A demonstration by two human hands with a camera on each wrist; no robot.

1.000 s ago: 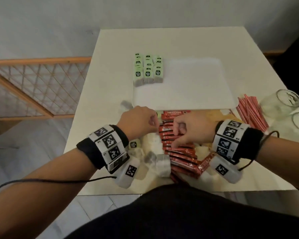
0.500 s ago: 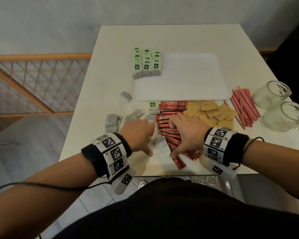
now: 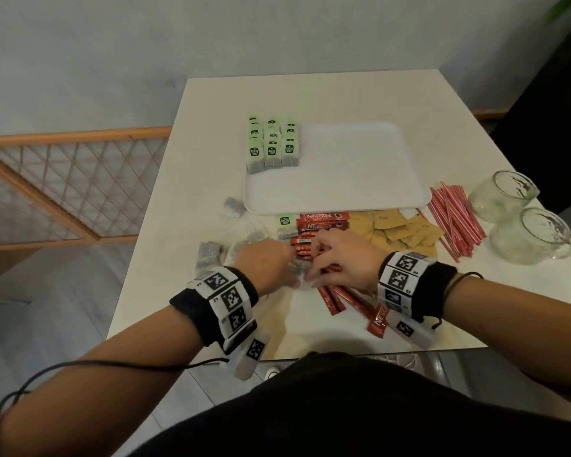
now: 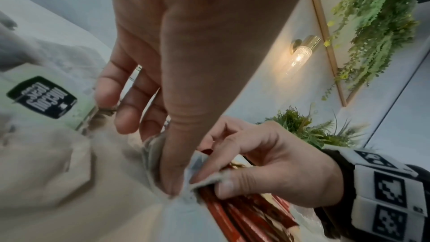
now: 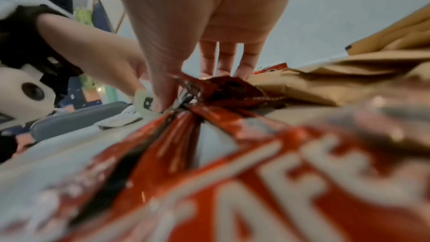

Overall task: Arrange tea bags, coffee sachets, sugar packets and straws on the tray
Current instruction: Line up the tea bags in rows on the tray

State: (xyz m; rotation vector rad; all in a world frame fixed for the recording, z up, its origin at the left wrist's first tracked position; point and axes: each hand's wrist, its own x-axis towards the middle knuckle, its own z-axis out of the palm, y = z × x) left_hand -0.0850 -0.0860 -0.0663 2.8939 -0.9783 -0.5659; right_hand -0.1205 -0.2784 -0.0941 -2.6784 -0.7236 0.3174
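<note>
Hands meeting at 6 o'clock of the tray: my left hand and right hand both pinch one tea bag beside coffee sachets on the counter.

Café: wall lamp, hanging greenery

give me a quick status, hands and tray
Left hand and right hand both pinching one tea bag off the table pile. Tray holds only tea bag rows. Coffee sachets crowd underneath.
</note>
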